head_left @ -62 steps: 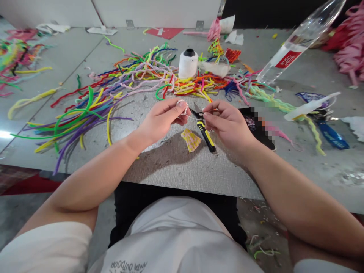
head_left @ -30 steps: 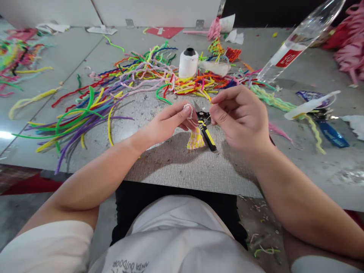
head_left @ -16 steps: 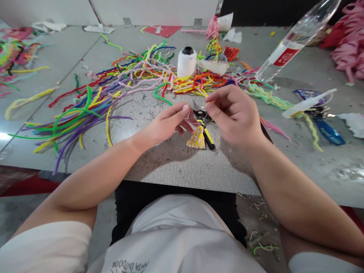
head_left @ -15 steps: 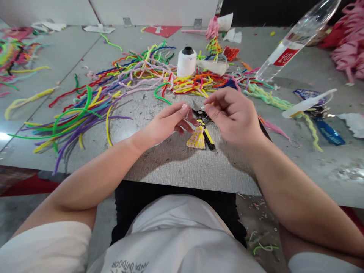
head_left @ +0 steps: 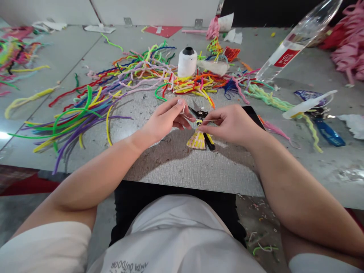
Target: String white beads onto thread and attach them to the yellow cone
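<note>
My left hand is closed, with thumb and index finger pinching a thin white beaded-looking string. A fine thread runs from it across to my right hand, whose thumb and fingertips are pressed together on that thread. Just below the fingertips hangs or lies a yellow, pink and white tassel; I cannot tell whether it rests on the table. Behind it lies a pair of snips with black and yellow handles, blades pointing away from me, partly covered by the tassel and right hand.
Many coloured fuzzy stems are spread over the grey table. Beyond my hands stands a white thread cone. To the right are a tilted plastic bottle, a white glue bottle and a dark flat object.
My right hand has come down and nearer to me, onto the thread beside the tassel top. The left hand has shifted slightly left. The tassel stays in nearly the same place.
</note>
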`<action>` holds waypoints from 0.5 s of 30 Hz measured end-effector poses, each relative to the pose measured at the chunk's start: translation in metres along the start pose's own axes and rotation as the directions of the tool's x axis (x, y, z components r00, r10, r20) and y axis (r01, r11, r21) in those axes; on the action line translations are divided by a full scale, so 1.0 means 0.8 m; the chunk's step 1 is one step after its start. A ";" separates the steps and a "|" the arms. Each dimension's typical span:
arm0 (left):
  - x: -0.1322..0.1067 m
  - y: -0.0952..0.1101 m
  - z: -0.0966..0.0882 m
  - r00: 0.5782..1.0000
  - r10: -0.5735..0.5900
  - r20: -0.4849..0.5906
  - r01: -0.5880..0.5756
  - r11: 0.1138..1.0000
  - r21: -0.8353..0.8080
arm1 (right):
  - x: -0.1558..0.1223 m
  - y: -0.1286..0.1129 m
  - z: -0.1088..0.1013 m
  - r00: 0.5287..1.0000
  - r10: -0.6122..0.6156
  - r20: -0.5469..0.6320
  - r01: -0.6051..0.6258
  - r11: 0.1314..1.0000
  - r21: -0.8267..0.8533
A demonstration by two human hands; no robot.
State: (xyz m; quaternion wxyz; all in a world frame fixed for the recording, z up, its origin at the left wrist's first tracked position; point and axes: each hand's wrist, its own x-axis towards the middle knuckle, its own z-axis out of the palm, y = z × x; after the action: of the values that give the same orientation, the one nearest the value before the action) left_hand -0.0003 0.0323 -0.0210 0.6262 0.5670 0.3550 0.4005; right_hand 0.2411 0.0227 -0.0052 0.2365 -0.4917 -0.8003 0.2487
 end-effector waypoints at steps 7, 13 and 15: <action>0.000 0.003 0.001 0.999 0.018 -0.043 -0.018 1.000 -0.010 | 0.000 -0.001 -0.002 0.998 -0.005 0.067 -0.003 0.993 0.116; -0.002 0.005 0.004 1.000 0.019 -0.022 -0.018 1.000 0.026 | 0.001 0.000 -0.004 1.000 0.017 0.018 -0.022 0.950 0.310; -0.003 0.005 0.005 1.000 0.015 -0.008 -0.015 0.999 0.052 | 0.001 -0.002 -0.003 1.000 0.021 0.021 -0.028 0.920 0.391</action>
State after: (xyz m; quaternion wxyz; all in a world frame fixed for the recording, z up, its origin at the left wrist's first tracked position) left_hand 0.0021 0.0288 -0.0167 0.6066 0.5840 0.3640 0.3982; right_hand 0.2416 0.0233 -0.0022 0.3203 -0.4424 -0.7302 0.4105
